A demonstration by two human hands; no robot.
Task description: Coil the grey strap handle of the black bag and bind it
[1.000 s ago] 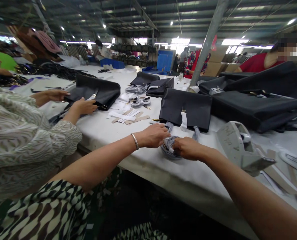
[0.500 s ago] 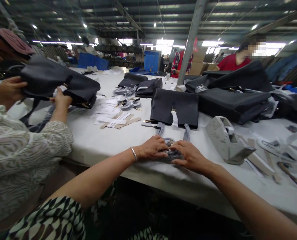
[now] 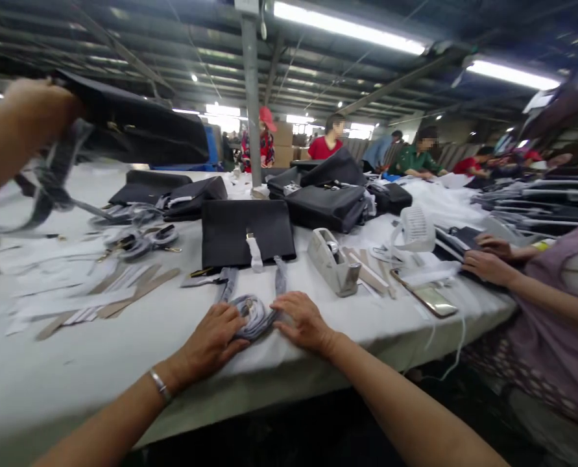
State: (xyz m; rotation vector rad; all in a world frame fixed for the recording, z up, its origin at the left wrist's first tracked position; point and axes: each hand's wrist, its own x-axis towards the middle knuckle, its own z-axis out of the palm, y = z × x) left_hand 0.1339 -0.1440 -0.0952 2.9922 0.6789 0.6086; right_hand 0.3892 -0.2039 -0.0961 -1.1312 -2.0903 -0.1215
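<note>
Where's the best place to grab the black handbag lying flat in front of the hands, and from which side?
Probably the near edge of the black handbag, from the person's side: its wrapped straps trail that way, pressed under the left hand and right hand; the tape dispenser crowds its right.

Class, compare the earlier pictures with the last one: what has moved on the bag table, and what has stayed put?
The co-worker's hand has lifted a black leather handbag from the white table up into the air. The left hand and right hand stay pressed on the coiled grey wrapped strap. The flat black bag and grey tape dispenser lie unmoved.
</note>
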